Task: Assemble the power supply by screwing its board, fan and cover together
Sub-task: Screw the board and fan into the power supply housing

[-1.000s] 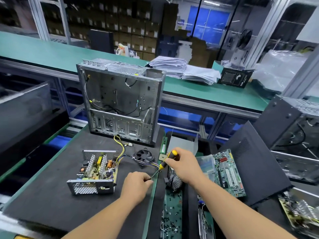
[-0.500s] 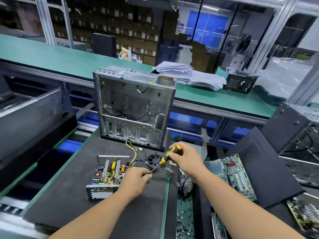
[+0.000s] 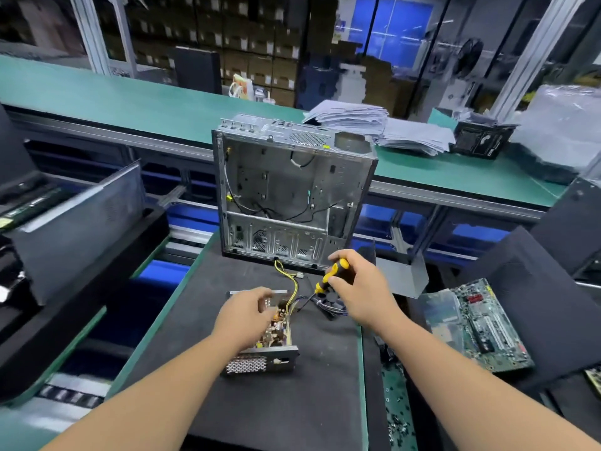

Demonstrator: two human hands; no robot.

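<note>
One head-worn, wide-angle view looked forward and down over both forearms; the mat (image 3: 253,402) lay close below; the case (image 3: 292,196) stood beyond, shelving far behind.

The left hand (image 3: 246,315) is motion-blurred, so its finger pose cannot be read, and it covers much of the power supply board (image 3: 276,323). The right hand (image 3: 359,289) hides the fan (image 3: 331,297) at 3 o'clock of the board. The circuit board (image 3: 595,375) is cut off by the right edge.
</note>
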